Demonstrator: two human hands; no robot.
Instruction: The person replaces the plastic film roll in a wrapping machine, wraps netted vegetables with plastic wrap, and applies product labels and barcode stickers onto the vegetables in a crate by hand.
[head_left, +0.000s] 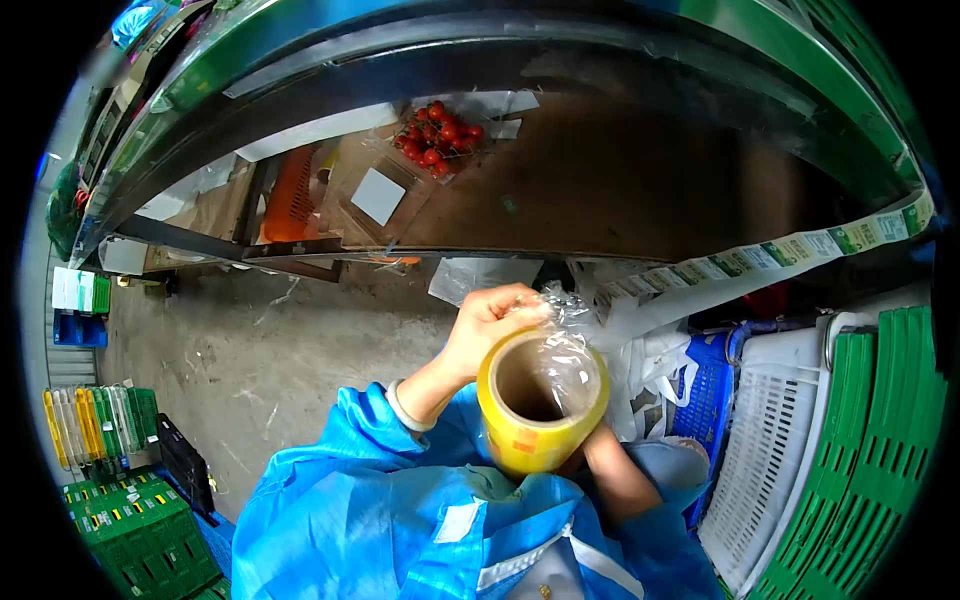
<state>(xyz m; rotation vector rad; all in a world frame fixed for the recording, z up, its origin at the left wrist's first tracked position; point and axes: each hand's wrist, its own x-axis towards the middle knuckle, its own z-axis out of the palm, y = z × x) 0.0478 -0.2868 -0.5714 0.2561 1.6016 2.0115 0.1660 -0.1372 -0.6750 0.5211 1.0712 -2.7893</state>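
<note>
A thick yellow roll of cling film (535, 450) is held upright in front of my chest, its hollow core facing up. Crumpled clear film (567, 305) bunches at its far rim and hangs over the opening. My left hand (492, 318) is closed at the roll's far left edge, pinching this loose film. Low on the right side, my right hand (592, 455) is against the roll, holding it from behind and below; its fingers are mostly hidden.
A brown workbench (600, 180) ahead carries red cherry tomatoes (438, 138) and a clear tray with a white card (378, 196). A label strip (760, 258) runs along the right. White (765, 440) and green crates (880, 420) stand right; more green crates (140, 535) are left.
</note>
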